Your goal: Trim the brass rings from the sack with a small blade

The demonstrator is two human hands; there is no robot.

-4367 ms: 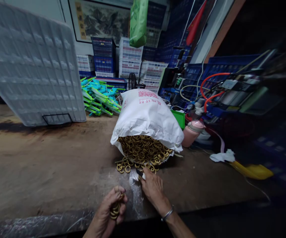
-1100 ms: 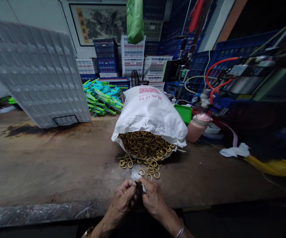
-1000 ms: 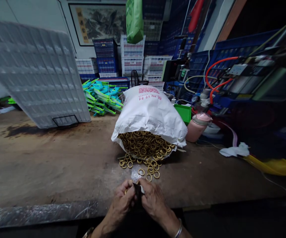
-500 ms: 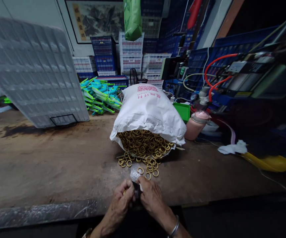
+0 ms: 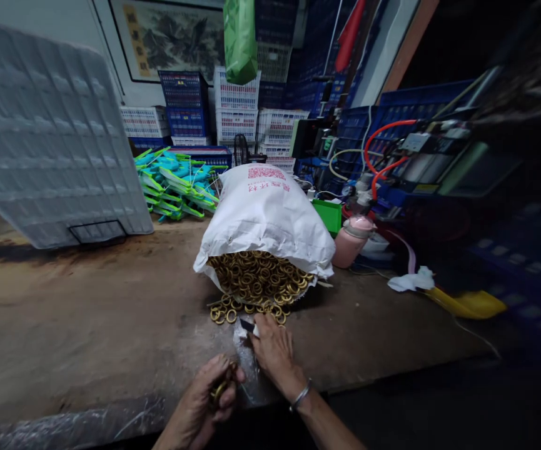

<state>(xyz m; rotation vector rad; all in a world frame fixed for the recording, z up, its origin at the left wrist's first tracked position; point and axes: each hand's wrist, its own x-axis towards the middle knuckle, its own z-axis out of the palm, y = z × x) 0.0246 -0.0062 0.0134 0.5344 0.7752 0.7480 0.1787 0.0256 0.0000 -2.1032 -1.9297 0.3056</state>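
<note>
My left hand (image 5: pixel 207 397) is low at the table's front, its fingers closed around brass-coloured rings (image 5: pixel 217 394). Farther forward, my right hand (image 5: pixel 273 350) grips a small tool with a dark, blade-like end (image 5: pixel 247 326) and a white part. Its fingertips touch or nearly touch the loose rings (image 5: pixel 224 309) spilled before a white sack (image 5: pixel 263 212). That sack lies on its side with its mouth towards me, and a heap of the same rings (image 5: pixel 258 275) fills the opening.
A wooden table (image 5: pixel 111 331) carries a grey-white ribbed panel (image 5: pixel 54 137) at left and a blue-green pile (image 5: pixel 176 184) behind. Right of the sack are a green tray (image 5: pixel 327 215), a pink bottle (image 5: pixel 352 240) and a machine with red hoses (image 5: pixel 387 169). Stacked crates (image 5: pixel 237 103) stand behind.
My hands, close together before, are now apart. The right moved forward to the loose rings with the tool; the left drew back to the left, holding rings. The view has shifted slightly.
</note>
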